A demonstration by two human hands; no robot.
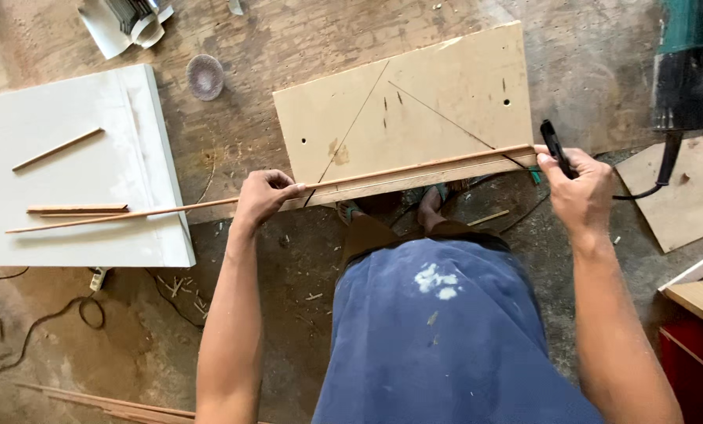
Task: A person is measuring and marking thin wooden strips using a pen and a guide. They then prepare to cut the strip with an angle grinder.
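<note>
A long thin wooden strip [398,171], reddish-brown and narrow as a lath, runs almost level across the view, rising slightly toward the right. Its right part lies along the near edge of a pale tan board [445,94] marked with two slanting pencil lines and a few small drilled holes; its left end reaches out over a white panel [92,235]. The left hand [261,196] is closed around the strip near its middle, fingers curled over the top and pinching it. The right hand [575,188] sits at the strip's right end, fingers folded around a black tool handle [555,145] that sticks up from the grip, with a black cable [665,169] trailing off to the right. Two shorter wood strips [76,209] rest on the white panel. The boards lie on a rough, dusty floor [233,47] littered with shavings and splinters. A round sanding disc [204,76] lies near the board's left corner, a plywood offcut [681,196] sits at the right, and a red cabinet [697,353] shows in the lower right corner.
</note>
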